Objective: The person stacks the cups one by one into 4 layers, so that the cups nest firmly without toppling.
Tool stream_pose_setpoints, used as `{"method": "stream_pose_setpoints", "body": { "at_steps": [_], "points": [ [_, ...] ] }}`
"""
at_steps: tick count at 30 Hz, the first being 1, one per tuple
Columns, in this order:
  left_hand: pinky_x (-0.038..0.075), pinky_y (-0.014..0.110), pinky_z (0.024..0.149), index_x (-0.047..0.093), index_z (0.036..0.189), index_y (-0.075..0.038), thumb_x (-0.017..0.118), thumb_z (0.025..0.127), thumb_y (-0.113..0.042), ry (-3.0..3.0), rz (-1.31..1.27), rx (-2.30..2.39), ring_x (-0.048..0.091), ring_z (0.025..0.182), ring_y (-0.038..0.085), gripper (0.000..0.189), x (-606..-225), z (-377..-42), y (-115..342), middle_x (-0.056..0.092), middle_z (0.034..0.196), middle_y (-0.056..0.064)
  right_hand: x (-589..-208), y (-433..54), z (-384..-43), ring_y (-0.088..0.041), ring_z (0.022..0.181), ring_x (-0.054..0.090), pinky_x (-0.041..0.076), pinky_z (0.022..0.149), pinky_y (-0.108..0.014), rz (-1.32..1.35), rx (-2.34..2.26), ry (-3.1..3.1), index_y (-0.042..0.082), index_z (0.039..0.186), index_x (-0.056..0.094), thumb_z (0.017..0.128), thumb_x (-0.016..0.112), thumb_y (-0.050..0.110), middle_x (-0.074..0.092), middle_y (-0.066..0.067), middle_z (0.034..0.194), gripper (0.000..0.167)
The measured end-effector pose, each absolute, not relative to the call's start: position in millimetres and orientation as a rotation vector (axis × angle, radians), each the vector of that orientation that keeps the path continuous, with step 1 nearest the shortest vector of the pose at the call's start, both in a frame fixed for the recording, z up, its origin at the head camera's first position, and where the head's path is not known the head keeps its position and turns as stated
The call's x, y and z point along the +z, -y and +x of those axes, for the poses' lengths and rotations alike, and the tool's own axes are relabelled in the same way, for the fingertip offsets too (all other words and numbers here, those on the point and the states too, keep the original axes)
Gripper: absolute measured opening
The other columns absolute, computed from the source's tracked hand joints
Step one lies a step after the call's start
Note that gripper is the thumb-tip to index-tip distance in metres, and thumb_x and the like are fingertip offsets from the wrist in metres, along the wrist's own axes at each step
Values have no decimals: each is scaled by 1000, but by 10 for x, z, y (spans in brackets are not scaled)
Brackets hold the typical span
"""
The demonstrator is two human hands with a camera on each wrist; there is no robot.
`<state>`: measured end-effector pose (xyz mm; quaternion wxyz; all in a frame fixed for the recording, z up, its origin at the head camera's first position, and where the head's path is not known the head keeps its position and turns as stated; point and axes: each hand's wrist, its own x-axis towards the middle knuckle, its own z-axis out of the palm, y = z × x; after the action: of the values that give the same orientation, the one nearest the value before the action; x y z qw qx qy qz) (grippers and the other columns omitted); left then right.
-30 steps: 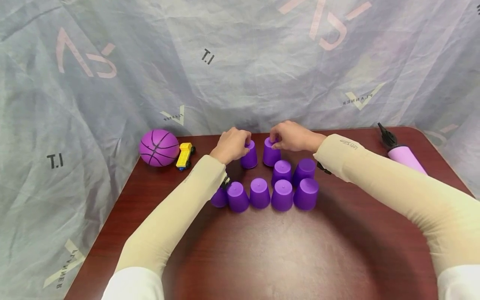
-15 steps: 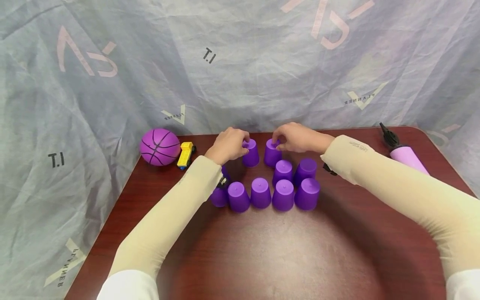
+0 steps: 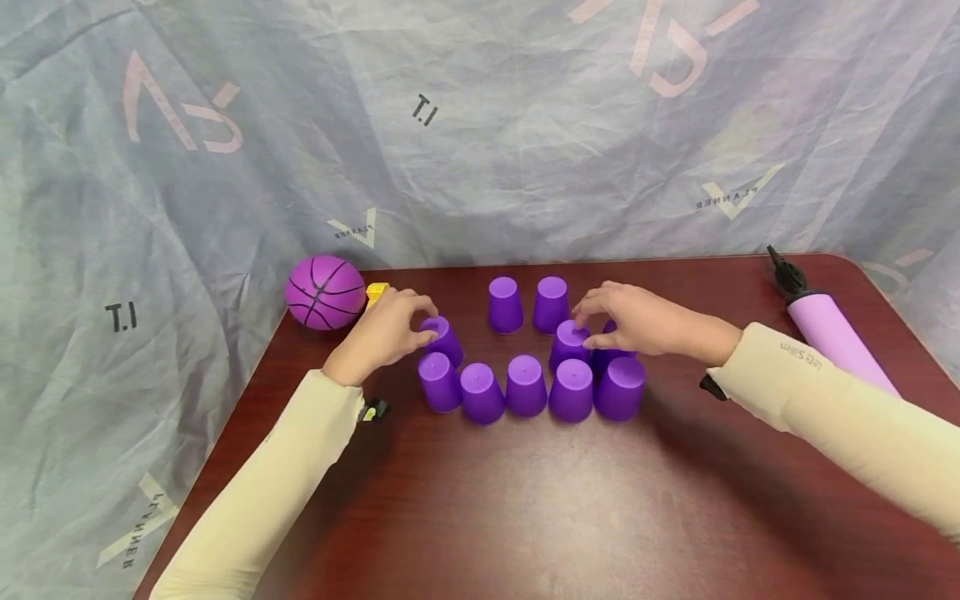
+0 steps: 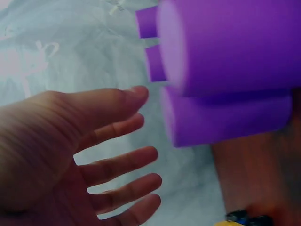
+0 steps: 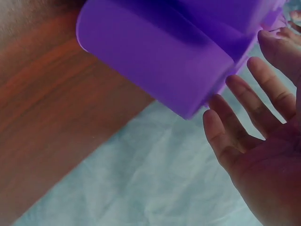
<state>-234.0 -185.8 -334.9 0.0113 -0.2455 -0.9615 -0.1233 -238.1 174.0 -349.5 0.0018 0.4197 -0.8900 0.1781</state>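
Both hands spread over upside-down purple cups, neither holding one.
The left hand (image 3: pixel 382 329), thumb and fingers well parted, hovers just beside the left cup (image 3: pixel 447 345); the right hand (image 3: pixel 637 321), also loosely spread, is at the right cup (image 3: pixel 567 342), contact unclear. Beyond and between them stand two far cups (image 3: pixel 506 308); nearer the person, five front cups (image 3: pixel 527 388). Left of the left hand sits a purple basketball (image 3: pixel 325 292).

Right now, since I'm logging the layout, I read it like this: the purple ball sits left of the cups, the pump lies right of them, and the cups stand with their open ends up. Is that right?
Not quite: the cups stand upside down, closed ends up, as the head view shows. The purple ball does sit to their left and the pump to their right.
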Motion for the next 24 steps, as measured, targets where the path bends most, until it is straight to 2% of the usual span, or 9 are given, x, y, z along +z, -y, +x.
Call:
{"method": "stream_pose_setpoints", "body": {
  "at_steps": [2,7,12,20,24],
  "points": [
    [35,44,96,69,102,-9,78,80,-24,3001,-764,-412,51,98,30,28,-3412,-2334,1898,63,102,9,-3540,-1751,-2363,-23,98,55,45,83,-40,1305,573,2789,10,96,70,78,78,18,65,-4,108,21],
    [42,42,87,69,100,-11,78,80,-22,3006,-744,-461,52,99,30,25,-3520,-2313,1947,63,100,8,-3589,-1745,-2347,-21,98,55,44,84,-40,1298,611,2777,10,98,70,79,78,18,65,-1,103,23],
    [42,41,85,68,97,-11,76,81,-19,2972,-792,-501,53,96,29,20,-3576,-2308,1971,63,97,6,-3604,-1726,-2348,-20,96,55,44,82,-39,1302,618,2767,10,99,69,79,77,17,64,2,99,22],
    [43,37,77,64,92,-12,76,81,-19,2898,-871,-514,50,90,24,18,-3650,-2377,1965,61,94,2,-3571,-1707,-2374,-20,90,56,45,76,-37,1310,603,2748,11,96,68,79,77,15,63,2,97,19],
    [42,36,75,64,93,-14,77,80,-22,2857,-878,-470,47,89,21,19,-3626,-2499,1911,61,95,0,-3481,-1756,-2435,-20,90,57,45,78,-39,1270,610,2716,12,94,67,78,77,16,63,3,95,20]
  ]
}}
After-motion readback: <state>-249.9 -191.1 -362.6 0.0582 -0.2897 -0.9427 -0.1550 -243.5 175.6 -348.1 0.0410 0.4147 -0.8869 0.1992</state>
